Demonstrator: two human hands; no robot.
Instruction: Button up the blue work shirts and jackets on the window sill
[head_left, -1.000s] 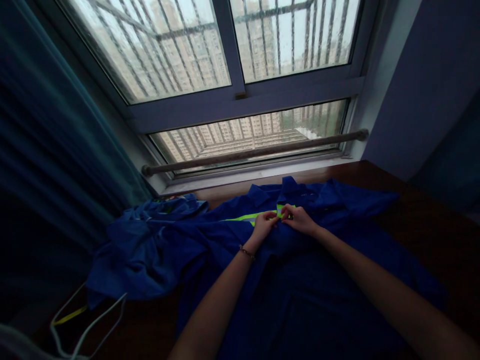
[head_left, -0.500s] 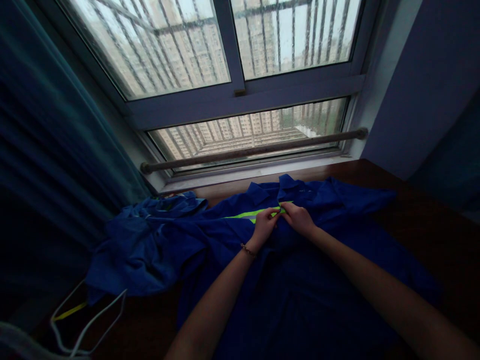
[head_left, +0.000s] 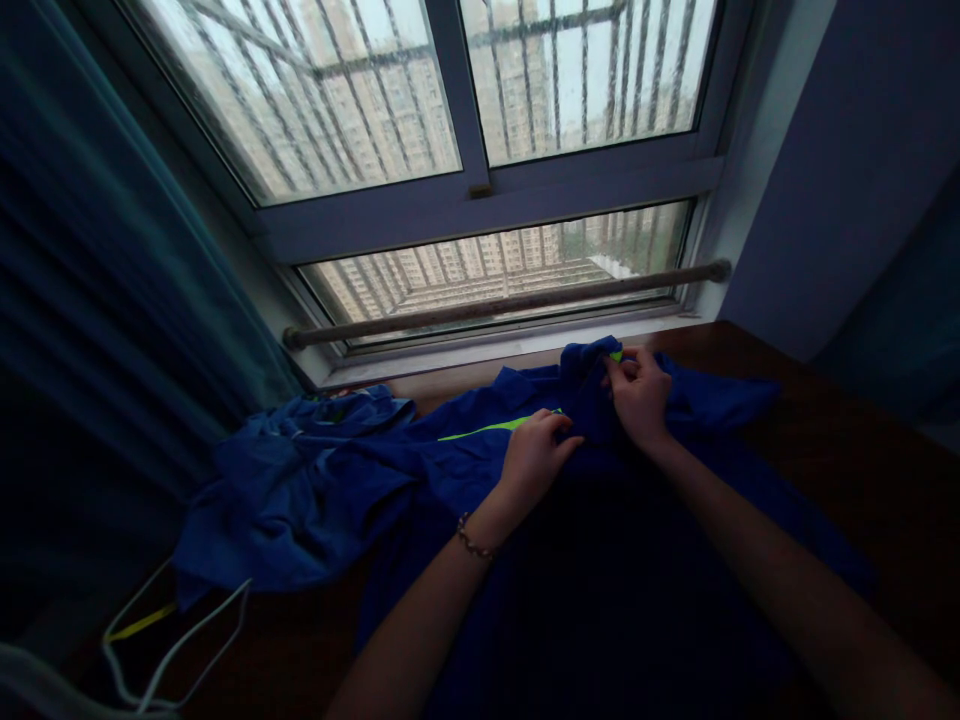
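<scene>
A dark blue collared shirt (head_left: 450, 510) lies spread out in front of me, with a bright green strip (head_left: 480, 432) showing along its opening. My right hand (head_left: 639, 392) pinches the shirt near its collar and lifts that part a little; a bit of green shows at its fingertips. To the left and lower, my left hand (head_left: 534, 452) is over the shirt at the end of the green strip. Its thumb and forefinger are apart, with nothing visible between them. A bracelet (head_left: 474, 537) circles the left wrist.
More crumpled blue clothing (head_left: 277, 500) lies at the left. White hangers (head_left: 176, 650) with a yellow piece are at lower left. Behind the dark wooden surface (head_left: 840, 440) stand a window (head_left: 360, 215) and a horizontal rail (head_left: 517, 300). A blue curtain (head_left: 112, 250) hangs left.
My hands have come apart. The right hand has moved up and away with the shirt's collar area; the left hand has loosened its fingers and stayed near the green strip.
</scene>
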